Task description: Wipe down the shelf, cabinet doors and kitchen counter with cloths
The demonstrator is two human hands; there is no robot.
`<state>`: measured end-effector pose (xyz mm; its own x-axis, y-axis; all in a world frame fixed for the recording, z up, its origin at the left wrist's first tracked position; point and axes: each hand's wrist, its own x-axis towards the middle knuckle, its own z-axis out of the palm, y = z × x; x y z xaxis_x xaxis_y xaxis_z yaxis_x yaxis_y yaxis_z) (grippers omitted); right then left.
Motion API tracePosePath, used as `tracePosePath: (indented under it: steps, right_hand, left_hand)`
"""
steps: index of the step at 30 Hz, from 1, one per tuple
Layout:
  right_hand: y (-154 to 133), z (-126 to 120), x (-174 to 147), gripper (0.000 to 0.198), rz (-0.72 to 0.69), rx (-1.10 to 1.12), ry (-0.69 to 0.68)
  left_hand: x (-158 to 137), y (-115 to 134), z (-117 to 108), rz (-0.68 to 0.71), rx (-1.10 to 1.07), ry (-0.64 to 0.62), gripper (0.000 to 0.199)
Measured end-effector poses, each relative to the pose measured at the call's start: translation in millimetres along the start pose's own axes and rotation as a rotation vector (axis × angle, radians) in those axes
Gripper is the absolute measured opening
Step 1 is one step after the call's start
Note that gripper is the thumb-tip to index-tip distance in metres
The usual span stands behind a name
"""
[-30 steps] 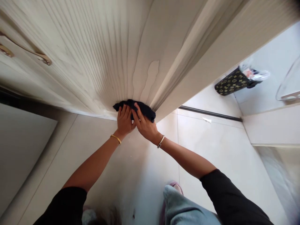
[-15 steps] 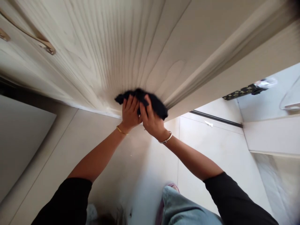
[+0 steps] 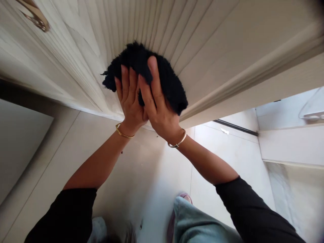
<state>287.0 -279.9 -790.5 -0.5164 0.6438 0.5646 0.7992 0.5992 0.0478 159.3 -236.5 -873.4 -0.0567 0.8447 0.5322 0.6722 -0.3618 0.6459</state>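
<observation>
A dark, fluffy cloth (image 3: 168,79) is pressed against the pale wood-grain door (image 3: 199,57) in front of me. My left hand (image 3: 130,98) holds its left part to the door, fingers long and nearly straight over the fabric. Beside it, my right hand (image 3: 159,108) holds the right part, and a fold of the cloth shows around its fingers. The hands touch near the thumbs. The cloth's underside, against the door, is hidden.
A metal handle (image 3: 36,15) sticks out at upper left. The door's lower edge stands just above the tiled floor (image 3: 136,175). At left lies a grey flat panel (image 3: 20,145). A dark floor track (image 3: 236,127) and a white scrap (image 3: 224,131) are at right.
Both hands have slid the cloth up the door and slightly left. More of the cloth is visible. The view has shifted, and the patterned item at right has left sight.
</observation>
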Motion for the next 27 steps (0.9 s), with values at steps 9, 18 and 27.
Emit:
tracePosePath:
  steps: [9, 18, 27]
  right_hand:
    - [3, 68, -107, 0.05, 0.044, -0.013, -0.234]
    - [-11, 11, -10, 0.062, 0.013, -0.08, 0.119]
    - [-8, 40, -70, 0.056, 0.004, -0.009, -0.105]
  left_hand:
    - [-91, -34, 47, 0.134, -0.007, -0.171, 0.078]
    - [-2, -1, -3, 0.065, 0.039, 0.016, 0.07]
    - [-60, -3, 17, 0.119, 0.018, -0.092, 0.073]
